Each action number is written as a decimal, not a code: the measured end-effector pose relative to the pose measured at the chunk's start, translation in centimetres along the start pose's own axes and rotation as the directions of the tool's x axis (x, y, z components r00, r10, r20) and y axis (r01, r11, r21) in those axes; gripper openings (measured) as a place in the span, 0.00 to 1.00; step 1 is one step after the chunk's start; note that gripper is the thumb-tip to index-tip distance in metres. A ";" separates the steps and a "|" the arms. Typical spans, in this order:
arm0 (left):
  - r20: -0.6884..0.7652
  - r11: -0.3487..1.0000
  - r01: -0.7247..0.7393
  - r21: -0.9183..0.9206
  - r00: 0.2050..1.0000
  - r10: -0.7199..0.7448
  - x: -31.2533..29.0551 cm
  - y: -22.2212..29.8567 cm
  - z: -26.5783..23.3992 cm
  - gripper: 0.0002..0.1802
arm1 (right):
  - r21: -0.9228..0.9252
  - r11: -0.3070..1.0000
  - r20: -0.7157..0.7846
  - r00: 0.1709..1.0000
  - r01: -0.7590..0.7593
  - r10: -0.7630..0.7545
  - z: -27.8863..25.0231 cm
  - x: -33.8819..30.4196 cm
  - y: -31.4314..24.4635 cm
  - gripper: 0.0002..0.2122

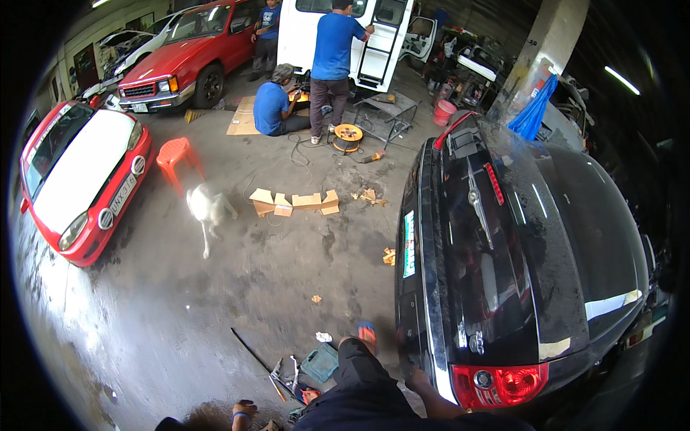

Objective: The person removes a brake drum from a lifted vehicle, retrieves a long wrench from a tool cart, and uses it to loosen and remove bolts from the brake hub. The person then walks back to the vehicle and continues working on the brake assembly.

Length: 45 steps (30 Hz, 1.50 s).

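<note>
My right hand (pixel 417 379) reaches in from the lower edge, between my dark-clad knee (pixel 359 366) and the rear bumper of a black car (pixel 460 302). It is next to the bumper's lower corner by the red tail light (pixel 499 384); its fingers are too dark to make out. My left hand is out of view. Left of my leg, a teal tool case (pixel 320 363) lies on the floor beside hand tools (pixel 279 386) and a long dark bar (pixel 248 346). My foot wears an orange and blue slipper (pixel 367 335).
At the lower left edge shows another person's hand (pixel 244 409) with a blue wristband. A white dog (pixel 207 212) stands near a red stool (pixel 177 161). Cardboard pieces (pixel 295 203) and a cable reel (pixel 347 136) lie ahead. People in blue shirts (pixel 333 47) work by a white van (pixel 302 43).
</note>
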<state>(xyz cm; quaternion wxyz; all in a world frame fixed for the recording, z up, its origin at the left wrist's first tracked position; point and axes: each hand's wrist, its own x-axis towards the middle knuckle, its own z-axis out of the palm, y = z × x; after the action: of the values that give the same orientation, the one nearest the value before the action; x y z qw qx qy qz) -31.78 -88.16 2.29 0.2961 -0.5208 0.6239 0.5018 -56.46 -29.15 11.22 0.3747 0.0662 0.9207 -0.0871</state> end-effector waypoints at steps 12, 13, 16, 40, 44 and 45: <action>0.039 0.964 -0.263 -0.048 0.964 0.264 7.7 36.1 9.0 0.23 | 0.107 0.991 0.279 0.959 -0.077 0.044 -10.2 19.3 -6.5 0.27; 0.078 0.964 -0.264 -0.020 0.961 0.264 7.7 37.2 8.9 0.22 | 0.218 0.976 0.265 0.964 -0.030 -0.030 -12.7 21.5 -7.9 0.26; 0.230 0.883 -0.348 0.316 0.931 0.284 9.7 42.2 8.3 0.22 | 0.493 0.864 0.192 0.981 -0.097 0.001 -21.8 28.2 -13.5 0.23; 0.034 0.769 0.550 -0.327 0.820 -0.572 -4.9 22.8 17.4 0.22 | 0.738 0.660 0.643 0.152 0.143 -0.751 -40.8 30.1 -70.1 0.25; 0.317 0.522 0.440 -0.731 0.896 -0.312 0.4 24.2 17.9 0.20 | 0.613 0.696 0.760 -0.037 0.374 -0.649 -36.6 26.9 -83.3 0.31; 0.242 0.564 0.402 -0.721 0.909 -0.338 1.7 23.8 15.8 0.19 | 0.358 0.512 0.723 0.115 0.781 -0.681 -34.5 26.6 -85.9 0.32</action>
<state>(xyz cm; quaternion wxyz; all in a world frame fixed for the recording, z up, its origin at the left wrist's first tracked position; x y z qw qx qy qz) -57.23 -75.13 3.28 0.1733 -0.6952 0.2215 0.6615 -114.84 -104.28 26.40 0.6532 -0.4626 0.5547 -0.2272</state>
